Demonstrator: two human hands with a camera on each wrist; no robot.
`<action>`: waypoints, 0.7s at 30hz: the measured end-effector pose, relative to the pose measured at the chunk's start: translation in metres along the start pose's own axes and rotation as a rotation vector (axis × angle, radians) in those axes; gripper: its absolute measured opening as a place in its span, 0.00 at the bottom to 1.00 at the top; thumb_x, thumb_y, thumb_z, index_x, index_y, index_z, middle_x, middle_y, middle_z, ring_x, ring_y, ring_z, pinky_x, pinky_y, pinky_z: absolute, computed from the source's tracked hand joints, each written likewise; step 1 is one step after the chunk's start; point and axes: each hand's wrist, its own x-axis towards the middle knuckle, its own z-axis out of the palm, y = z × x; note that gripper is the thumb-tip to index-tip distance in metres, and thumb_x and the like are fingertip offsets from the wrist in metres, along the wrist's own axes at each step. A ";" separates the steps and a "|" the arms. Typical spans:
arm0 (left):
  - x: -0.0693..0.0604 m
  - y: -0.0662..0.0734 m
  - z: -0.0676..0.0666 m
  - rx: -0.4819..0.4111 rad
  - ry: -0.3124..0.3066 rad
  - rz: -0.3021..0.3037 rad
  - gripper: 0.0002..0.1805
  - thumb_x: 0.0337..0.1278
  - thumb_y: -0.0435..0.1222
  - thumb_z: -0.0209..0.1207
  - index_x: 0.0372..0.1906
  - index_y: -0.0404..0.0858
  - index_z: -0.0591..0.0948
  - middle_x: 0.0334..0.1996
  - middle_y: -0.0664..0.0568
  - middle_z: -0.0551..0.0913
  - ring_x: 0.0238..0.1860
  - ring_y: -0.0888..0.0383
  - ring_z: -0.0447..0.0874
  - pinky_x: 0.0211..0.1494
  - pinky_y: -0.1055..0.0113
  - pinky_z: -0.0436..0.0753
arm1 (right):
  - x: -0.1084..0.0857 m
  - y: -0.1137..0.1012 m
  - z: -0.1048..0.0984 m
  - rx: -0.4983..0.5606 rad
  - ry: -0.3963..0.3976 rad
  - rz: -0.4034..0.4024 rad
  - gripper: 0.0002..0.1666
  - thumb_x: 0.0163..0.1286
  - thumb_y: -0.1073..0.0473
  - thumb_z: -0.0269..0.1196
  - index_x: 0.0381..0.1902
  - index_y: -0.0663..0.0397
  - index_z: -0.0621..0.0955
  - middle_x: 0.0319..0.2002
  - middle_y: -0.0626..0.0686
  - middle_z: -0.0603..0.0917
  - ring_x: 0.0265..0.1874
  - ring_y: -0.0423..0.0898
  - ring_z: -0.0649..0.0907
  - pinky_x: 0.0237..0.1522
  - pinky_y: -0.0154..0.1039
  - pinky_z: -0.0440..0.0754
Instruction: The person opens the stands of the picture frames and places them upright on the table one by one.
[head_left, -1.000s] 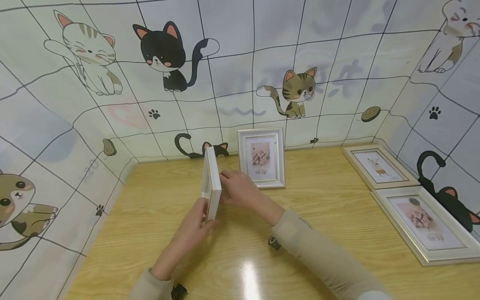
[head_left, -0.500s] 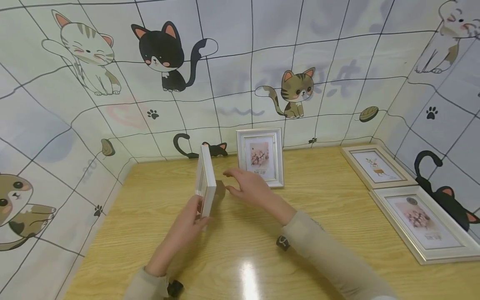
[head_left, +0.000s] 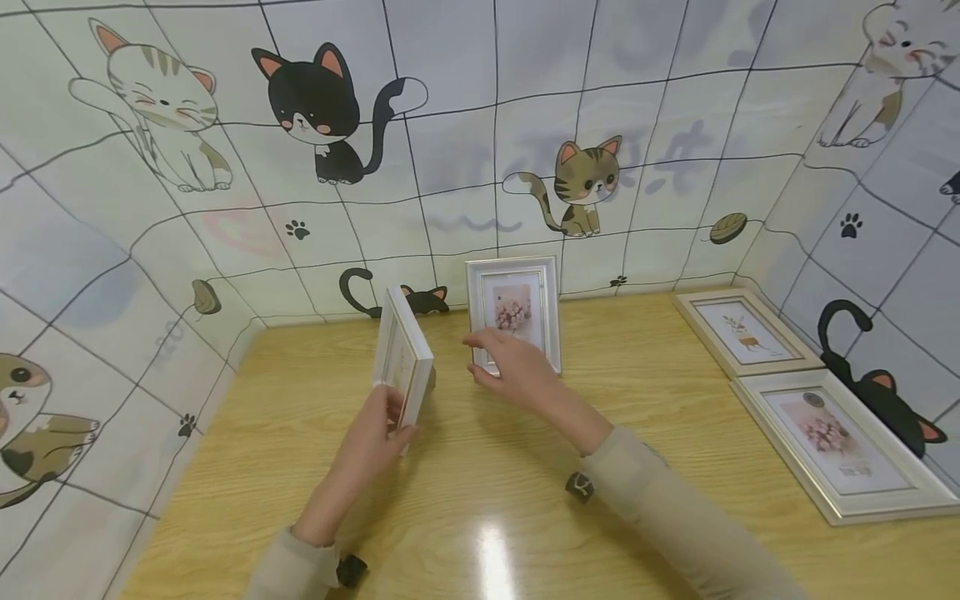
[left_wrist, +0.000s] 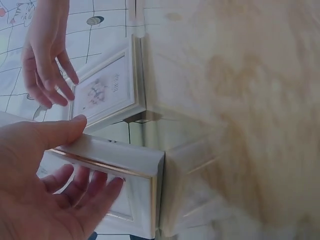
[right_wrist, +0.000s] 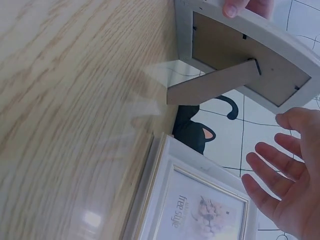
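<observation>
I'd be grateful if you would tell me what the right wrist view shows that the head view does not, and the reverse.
Only the right wrist view shows the back panel of the held frame and the words "free style" on the standing frame.

Only the head view shows the tan frame and flat white frame lying at the right of the table, plus the beige sleeves.

Both show the held frame, standing frame, table, left grip and right grip.

We count four frames [head_left: 512, 312]: two by the right edge of the desk [head_left: 442, 508], one near its back edge, one held. Two hands [head_left: 371, 433].
</observation>
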 end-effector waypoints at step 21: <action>0.075 -0.038 -0.060 -0.063 0.042 0.006 0.32 0.72 0.34 0.54 0.72 0.26 0.58 0.73 0.30 0.62 0.72 0.32 0.61 0.74 0.40 0.65 | -0.044 0.027 -0.049 -0.054 0.023 0.065 0.24 0.68 0.54 0.66 0.59 0.54 0.78 0.57 0.54 0.83 0.58 0.52 0.82 0.60 0.49 0.82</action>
